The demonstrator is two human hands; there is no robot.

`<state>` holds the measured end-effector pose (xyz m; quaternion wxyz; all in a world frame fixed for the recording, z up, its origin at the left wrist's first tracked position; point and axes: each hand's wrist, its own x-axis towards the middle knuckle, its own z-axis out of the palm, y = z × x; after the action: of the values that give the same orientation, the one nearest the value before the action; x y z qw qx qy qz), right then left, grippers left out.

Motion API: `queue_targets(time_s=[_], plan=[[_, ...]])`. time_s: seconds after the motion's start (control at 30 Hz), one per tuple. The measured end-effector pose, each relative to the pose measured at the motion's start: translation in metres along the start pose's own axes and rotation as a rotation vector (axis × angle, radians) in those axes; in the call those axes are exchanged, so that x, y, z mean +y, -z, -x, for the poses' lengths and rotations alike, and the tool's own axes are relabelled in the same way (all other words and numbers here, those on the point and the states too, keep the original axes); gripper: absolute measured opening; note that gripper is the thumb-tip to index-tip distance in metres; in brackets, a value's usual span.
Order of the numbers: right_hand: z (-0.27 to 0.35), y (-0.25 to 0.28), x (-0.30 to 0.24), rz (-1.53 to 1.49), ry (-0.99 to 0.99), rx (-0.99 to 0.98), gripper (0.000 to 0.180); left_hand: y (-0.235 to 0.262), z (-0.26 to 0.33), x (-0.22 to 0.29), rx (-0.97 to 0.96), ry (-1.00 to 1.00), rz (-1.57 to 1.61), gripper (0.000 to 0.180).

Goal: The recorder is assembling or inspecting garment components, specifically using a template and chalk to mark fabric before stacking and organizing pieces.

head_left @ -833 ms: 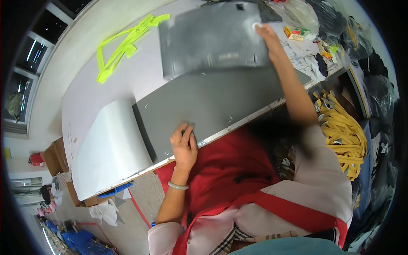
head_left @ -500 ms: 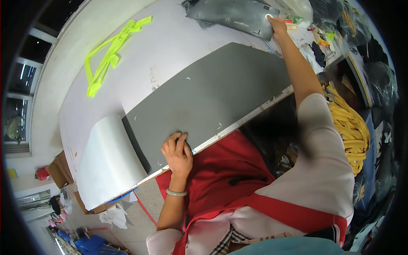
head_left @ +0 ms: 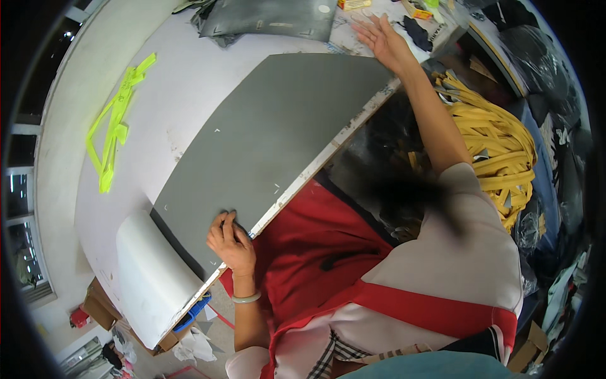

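A large dark grey sheet (head_left: 252,132) with small white corner marks lies along the near edge of the table, and its left end curls over to show a white underside (head_left: 154,271). My left hand (head_left: 231,246) rests on the sheet near that edge, fingers bent and bunched. Something dark shows at its fingertips, too small to make out. At the far right, my right hand (head_left: 385,45) is open and empty, fingers spread, by the sheet's far right corner. Left of it lies a grey template panel (head_left: 268,20) with slots and a white round spot, atop other dark pieces.
Bright yellow-green strips (head_left: 117,126) lie on the white table (head_left: 189,82) at the left. Small boxes and a dark cloth (head_left: 416,33) clutter the far right. A heap of yellow straps (head_left: 489,145) and plastic-wrapped bundles (head_left: 540,47) stand beyond my right arm.
My right hand has let go of the grey template panel and drawn back nearer, its fingers now spread. My left hand stays on the sheet. The whole view has shifted.
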<state>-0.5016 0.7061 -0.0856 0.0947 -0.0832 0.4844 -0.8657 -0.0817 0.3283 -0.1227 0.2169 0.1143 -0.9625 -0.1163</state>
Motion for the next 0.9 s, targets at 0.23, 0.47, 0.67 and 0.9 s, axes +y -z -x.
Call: queue_targets(time_s=[0.23, 0.47, 0.67, 0.9], plan=[[0.030, 0.055, -0.033, 0.527, 0.101, 0.123, 0.059, -0.006, -0.002, 0.006, -0.004, -0.006, 0.024, 0.029], [0.008, 0.134, -0.012, 1.941, 0.513, 0.254, 0.033, -0.006, -0.002, 0.006, 0.016, -0.012, 0.011, 0.030], [-0.009, 0.129, -0.034, 1.663, 0.521, 0.449, 0.029, -0.006, 0.003, 0.001, 0.037, 0.001, 0.046, 0.029], [0.062, 0.066, -0.042, 1.121, 0.490, 0.361, 0.044, 0.010, -0.012, 0.090, -0.161, 0.067, 0.605, 0.025]])
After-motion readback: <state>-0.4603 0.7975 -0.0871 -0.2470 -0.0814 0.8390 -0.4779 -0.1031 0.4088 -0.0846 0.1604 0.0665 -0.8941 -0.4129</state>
